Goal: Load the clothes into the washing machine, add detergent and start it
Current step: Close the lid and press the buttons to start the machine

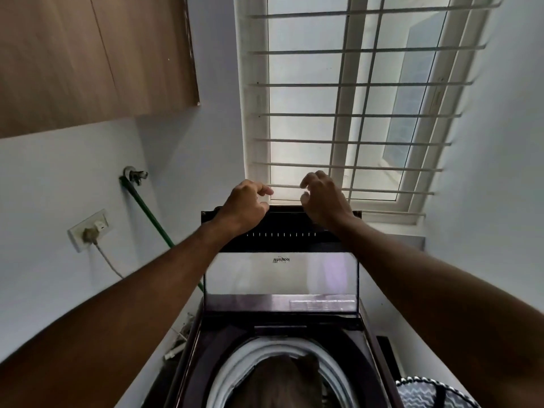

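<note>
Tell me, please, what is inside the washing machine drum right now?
The drum holds brownish clothes, seen through the white ring. The lid stands raised behind. What lies beneath the top layer, and any detergent, cannot be seen.

Top-loading washing machine [188, 360], dark body, lid [281, 275] raised upright at rear. Brownish clothes [282, 381] lying inside white-rimmed drum [235, 369]. Patterned laundry basket [424, 393] just beside, lower right.

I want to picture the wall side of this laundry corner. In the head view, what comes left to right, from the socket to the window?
Wall socket → tap → left hand → right hand → window.
</note>
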A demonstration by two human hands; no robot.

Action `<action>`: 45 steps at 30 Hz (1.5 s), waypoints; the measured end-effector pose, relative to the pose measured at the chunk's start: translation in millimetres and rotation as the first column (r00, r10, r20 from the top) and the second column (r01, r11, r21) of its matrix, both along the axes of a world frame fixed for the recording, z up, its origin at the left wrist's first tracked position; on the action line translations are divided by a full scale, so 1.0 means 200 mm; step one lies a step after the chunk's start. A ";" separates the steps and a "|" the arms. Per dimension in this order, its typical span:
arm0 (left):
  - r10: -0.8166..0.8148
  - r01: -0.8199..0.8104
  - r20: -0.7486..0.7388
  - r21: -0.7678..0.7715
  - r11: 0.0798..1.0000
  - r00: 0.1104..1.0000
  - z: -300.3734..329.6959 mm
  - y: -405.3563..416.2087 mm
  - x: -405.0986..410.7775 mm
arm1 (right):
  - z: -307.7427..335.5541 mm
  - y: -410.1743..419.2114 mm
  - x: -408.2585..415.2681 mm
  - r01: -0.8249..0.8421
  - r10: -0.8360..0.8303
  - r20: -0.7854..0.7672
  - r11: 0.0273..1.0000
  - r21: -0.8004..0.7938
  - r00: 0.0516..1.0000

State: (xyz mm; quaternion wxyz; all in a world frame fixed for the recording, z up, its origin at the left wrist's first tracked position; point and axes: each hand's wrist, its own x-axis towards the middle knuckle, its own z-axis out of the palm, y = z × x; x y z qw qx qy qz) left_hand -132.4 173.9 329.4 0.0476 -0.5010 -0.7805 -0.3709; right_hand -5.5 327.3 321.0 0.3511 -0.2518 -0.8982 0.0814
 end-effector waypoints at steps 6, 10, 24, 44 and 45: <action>-0.029 0.029 -0.001 -0.081 0.996 1.000 -0.07 0.16 -0.10 | -0.07 0.10 -0.10 0.032 -0.030 0.052 0.999 -0.032 0.998; -0.026 0.027 0.008 -0.092 0.995 1.000 -0.10 0.28 -0.16 | -0.10 0.18 -0.17 0.039 -0.037 0.053 0.998 -0.046 0.998; 0.015 -0.106 -0.206 -0.438 0.893 0.978 -0.37 0.52 -0.39 | -0.30 0.37 -0.41 -0.007 0.037 0.273 0.994 -0.109 0.961; 0.140 -0.174 -0.143 -0.257 0.951 0.980 -0.29 0.54 -0.37 | -0.30 0.23 -0.42 0.025 -0.032 0.365 0.999 0.024 0.930; 0.146 -0.177 -0.139 -0.251 0.951 0.980 -0.29 0.53 -0.36 | -0.29 0.22 -0.41 0.022 -0.029 0.368 0.999 0.023 0.929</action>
